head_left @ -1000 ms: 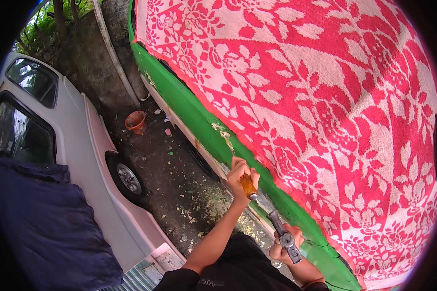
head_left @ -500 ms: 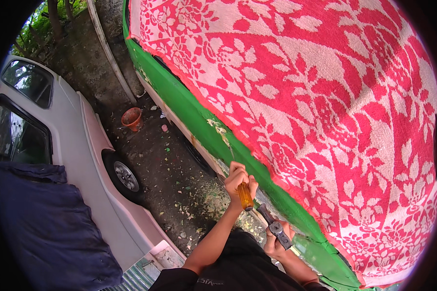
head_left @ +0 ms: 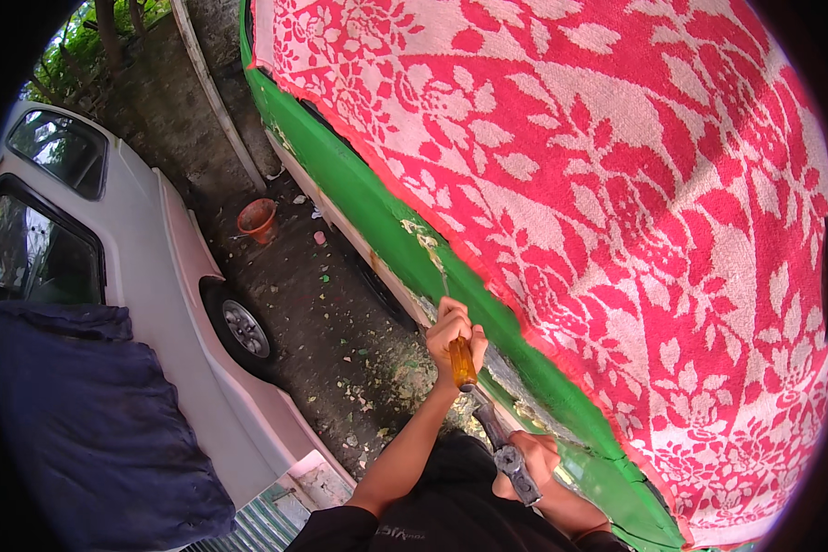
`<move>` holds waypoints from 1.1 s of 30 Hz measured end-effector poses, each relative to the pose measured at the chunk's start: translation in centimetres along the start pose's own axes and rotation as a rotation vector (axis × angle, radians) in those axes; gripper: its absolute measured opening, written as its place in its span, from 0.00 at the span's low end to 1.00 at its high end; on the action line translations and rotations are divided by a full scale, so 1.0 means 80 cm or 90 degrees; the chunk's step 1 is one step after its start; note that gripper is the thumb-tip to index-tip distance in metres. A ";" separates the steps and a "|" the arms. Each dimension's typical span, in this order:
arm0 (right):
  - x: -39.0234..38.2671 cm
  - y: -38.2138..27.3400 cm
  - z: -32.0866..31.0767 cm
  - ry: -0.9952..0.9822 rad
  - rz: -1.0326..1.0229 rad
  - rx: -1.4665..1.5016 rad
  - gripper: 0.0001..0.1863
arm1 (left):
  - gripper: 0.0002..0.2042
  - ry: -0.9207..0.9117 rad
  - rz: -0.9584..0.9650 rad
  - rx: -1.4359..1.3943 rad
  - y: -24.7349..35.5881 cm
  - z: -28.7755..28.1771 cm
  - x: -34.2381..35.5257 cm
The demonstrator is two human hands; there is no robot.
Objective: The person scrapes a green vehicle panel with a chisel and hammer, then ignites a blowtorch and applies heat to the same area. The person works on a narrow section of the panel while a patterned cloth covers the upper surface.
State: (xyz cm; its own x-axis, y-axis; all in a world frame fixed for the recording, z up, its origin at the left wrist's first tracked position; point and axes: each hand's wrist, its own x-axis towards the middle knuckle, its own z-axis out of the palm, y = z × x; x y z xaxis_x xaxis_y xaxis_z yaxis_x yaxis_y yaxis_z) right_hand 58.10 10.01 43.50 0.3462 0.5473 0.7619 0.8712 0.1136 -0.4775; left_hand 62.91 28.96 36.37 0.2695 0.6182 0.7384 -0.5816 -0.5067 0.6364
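My left hand [head_left: 451, 331] is closed around a screwdriver [head_left: 462, 364] with a clear amber handle. Its thin shaft points away from me toward chipped, pale patches [head_left: 420, 237] on the green car body [head_left: 359, 189]. In my right hand [head_left: 535, 457] is a hammer [head_left: 511, 460], gripped close below its dark metal head. One end of that head lies by the butt of the screwdriver handle; I cannot tell whether they touch. The hammer's handle is mostly hidden by the head and hand.
A red and pink floral cloth [head_left: 607, 212] covers the top of the green car. To the left stands a pale car [head_left: 170, 304] with dark blue fabric [head_left: 101, 432] over it. An orange bucket [head_left: 258, 221] and scattered paint flakes [head_left: 363, 396] are on the ground between.
The hammer head has swung left, toward the butt of the screwdriver handle. My left hand keeps its grip and has barely moved. The whole view has shifted slightly.
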 end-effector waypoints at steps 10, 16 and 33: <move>-0.002 -0.013 0.002 -0.035 -0.103 -0.021 0.17 | 0.16 0.036 0.020 -0.029 -0.008 -0.005 0.005; 0.006 -0.024 0.014 -0.143 0.037 -0.107 0.19 | 0.16 0.035 0.005 -0.026 -0.007 -0.009 0.005; -0.020 0.012 0.015 -0.050 -0.116 -0.053 0.15 | 0.15 0.021 0.002 0.003 -0.008 -0.008 0.000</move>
State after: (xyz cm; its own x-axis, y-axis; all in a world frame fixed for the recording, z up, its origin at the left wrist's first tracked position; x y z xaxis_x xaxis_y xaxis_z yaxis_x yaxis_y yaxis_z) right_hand 57.96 10.26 41.31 0.1549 0.5879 0.7940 0.9440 0.1489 -0.2944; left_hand 62.79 29.68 35.77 0.2418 0.6365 0.7324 -0.5782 -0.5116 0.6355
